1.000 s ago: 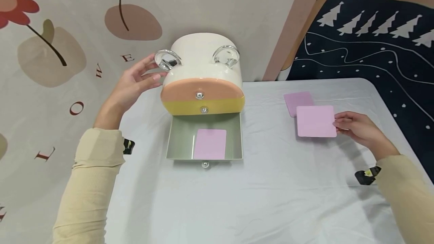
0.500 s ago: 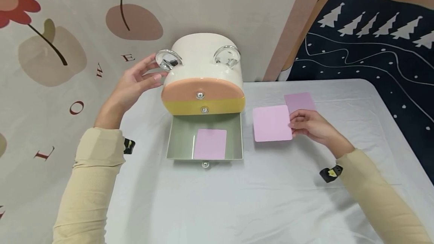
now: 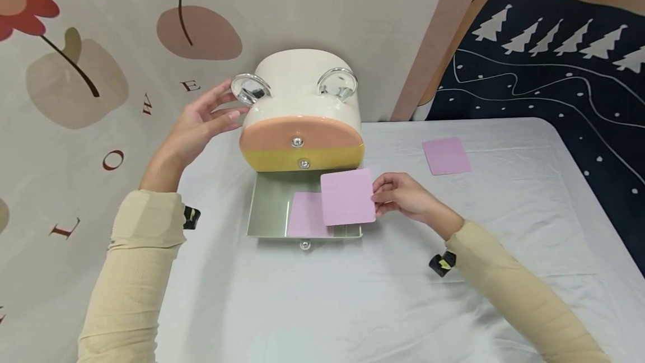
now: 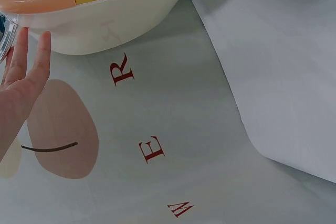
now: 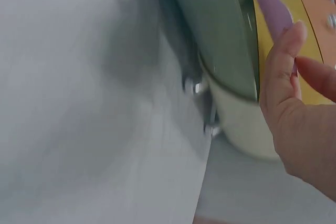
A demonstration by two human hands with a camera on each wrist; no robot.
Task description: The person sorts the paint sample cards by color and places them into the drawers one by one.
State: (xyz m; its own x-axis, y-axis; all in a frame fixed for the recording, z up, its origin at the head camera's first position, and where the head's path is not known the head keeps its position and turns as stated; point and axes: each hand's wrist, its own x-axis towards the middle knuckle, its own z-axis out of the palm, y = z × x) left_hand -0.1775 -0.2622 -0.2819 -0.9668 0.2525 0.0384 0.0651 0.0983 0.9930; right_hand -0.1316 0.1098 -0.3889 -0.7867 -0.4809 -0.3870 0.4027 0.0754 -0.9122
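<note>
A cream cabinet (image 3: 309, 63) with rounded top has its lowest, green drawer (image 3: 269, 206) pulled out. One pink square card (image 3: 304, 217) lies in that drawer. My right hand (image 3: 405, 198) pinches a second pink card (image 3: 347, 198) by its right edge; it overlaps the drawer's right side in the head view. From the right wrist, the thumb and fingers show on the card (image 5: 270, 6) beside the drawer wall. My left hand (image 3: 201, 113), fingers fairly straight, rests by the cabinet's left side at the silver ear-shaped piece (image 3: 250, 88); the left wrist view shows the fingertips against the cabinet's edge.
A third pink card (image 3: 447, 156) lies on the white-covered table (image 3: 403, 301), right of the cabinet. Orange and yellow drawers (image 3: 322, 133) with silver knobs are closed above the green one. Behind stands a printed wall (image 3: 378, 27), and a dark tree-patterned cloth (image 3: 554, 83) hangs at right.
My right hand has carried the pink card leftward from beside the third card to over the green drawer's right side. The left hand has stayed at the cabinet.
</note>
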